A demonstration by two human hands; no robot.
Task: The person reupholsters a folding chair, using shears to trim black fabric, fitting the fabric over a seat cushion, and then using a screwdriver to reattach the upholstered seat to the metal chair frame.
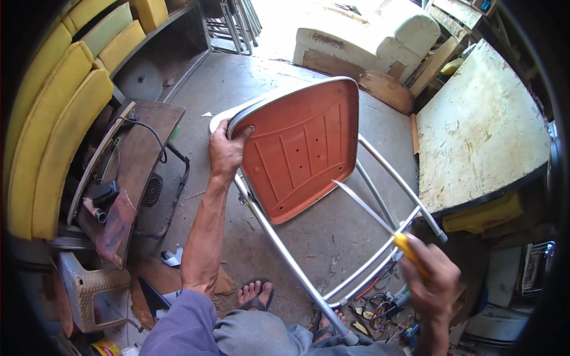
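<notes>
A metal chair with a silver tube frame [279,246] is tipped over in front of me, its legs toward my lap. The reddish-brown underside of its seat [297,148] faces me, with raised ribs and several small holes. My left hand [227,151] grips the seat's upper left rim, thumb on the underside and fingers behind, out of sight. In my right hand [432,273] is a long screwdriver [371,210] with a yellow handle, my fingers wrapped round it. Its thin metal shaft points up and left, the tip appearing near the seat's lower right edge; contact I cannot tell.
Yellow cushions [53,142] are stacked at the left above a low wooden bench [151,118]. A worn pale board [481,130] leans at the right. Cables and tools [380,308] litter the floor by my right foot. A white sofa [368,44] stands at the far side.
</notes>
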